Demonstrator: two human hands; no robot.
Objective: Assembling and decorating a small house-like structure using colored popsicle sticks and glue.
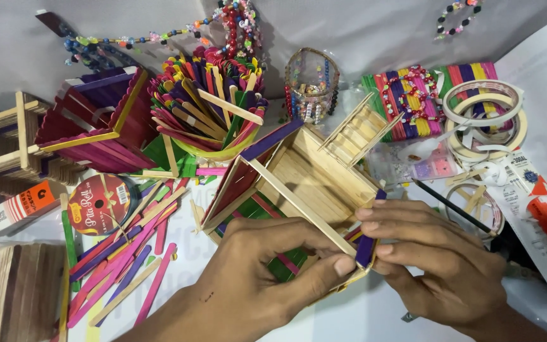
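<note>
head view: both hands' fingers [343, 265] pinch closed on a purple stick [366, 249] at the stick house [305, 183] corner.

White tabletop [375, 316], grey backdrop [362, 28]

A cup [213, 147] full of coloured sticks stands at the back, in the middle. Left of it is a purple and pink stick box [99, 120], tilted, and at the far left a plain wooden frame [4, 142]. Loose coloured sticks [125, 253] lie on the table near a red ribbon roll [99, 202]. A bead basket [311, 85] stands behind, and bead strings [134, 39] hang on the wall. At the right are flat stick bundles [406, 104], tape rolls [489, 120] and a glue packet [542, 218].
</note>
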